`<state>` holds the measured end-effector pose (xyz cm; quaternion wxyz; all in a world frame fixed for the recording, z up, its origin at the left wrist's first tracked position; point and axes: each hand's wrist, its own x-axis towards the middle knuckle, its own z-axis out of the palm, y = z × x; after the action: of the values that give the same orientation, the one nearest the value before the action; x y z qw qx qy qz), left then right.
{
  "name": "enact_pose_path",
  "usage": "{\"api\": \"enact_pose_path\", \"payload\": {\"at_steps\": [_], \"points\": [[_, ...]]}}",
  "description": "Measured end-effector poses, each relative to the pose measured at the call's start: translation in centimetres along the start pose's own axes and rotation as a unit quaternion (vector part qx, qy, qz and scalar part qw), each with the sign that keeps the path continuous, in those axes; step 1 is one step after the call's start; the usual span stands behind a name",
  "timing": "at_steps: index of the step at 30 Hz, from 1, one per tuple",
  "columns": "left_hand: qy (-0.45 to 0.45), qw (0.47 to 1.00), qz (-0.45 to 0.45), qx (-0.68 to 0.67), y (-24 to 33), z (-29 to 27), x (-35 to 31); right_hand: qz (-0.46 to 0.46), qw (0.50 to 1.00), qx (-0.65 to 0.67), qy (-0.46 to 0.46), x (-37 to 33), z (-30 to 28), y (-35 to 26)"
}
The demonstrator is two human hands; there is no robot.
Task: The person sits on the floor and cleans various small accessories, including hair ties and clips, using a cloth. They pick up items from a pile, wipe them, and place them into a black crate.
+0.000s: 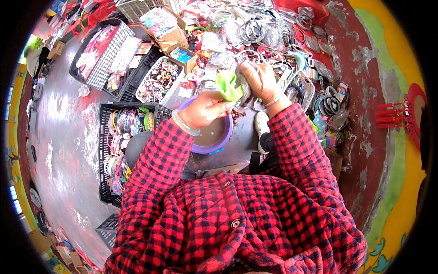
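Observation:
My left hand is closed on a bright green fabric piece, pinched between thumb and fingers; its exact kind is unclear. In my right hand is a crumpled grey cloth, gripped close against the green piece. Both hands are above a purple basin of murky brownish water, which stands on the floor between my legs. My left forearm and hand hide part of the basin's rim.
Black crates of coloured headbands stand at my left. Beyond them are a white basket of small hair accessories and a small box of blue items. Heaped headbands and plastic packets spread ahead and right. A red-and-grey wall rises at right.

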<state>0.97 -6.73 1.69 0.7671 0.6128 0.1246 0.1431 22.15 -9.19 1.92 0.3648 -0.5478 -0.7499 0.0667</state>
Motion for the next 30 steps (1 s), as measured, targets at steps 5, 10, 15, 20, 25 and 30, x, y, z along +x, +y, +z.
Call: {"api": "enact_pose_path", "payload": {"at_steps": [5, 10, 15, 20, 25, 30], "points": [[0.002, 1.0, -0.003, -0.015, 0.2, -0.1, -0.2, -0.121, 0.984, -0.064, 0.116, -0.1, 0.6, 2.3], [0.009, 1.0, 0.019, -0.023, -0.3, -0.3, -0.1, -0.176, 0.954, -0.195, 0.143, -0.2, 1.6, 3.9], [0.035, 0.995, 0.052, -0.084, -0.1, -1.1, -0.5, 0.312, 0.915, 0.096, 0.239, 0.2, -0.3, 7.0], [0.104, 0.983, 0.061, -0.14, -1.1, -1.9, 0.0, 0.408, 0.651, 0.538, 0.347, 1.2, -2.6, 3.5], [0.182, 0.972, 0.04, -0.146, -0.1, -0.4, 0.8, 0.32, 0.69, 0.602, 0.244, 1.1, -3.1, -0.7], [0.158, 0.97, -0.014, -0.184, -0.7, -0.8, 1.5, 0.141, 0.912, 0.386, 0.012, 0.4, -0.7, -5.8]]}}
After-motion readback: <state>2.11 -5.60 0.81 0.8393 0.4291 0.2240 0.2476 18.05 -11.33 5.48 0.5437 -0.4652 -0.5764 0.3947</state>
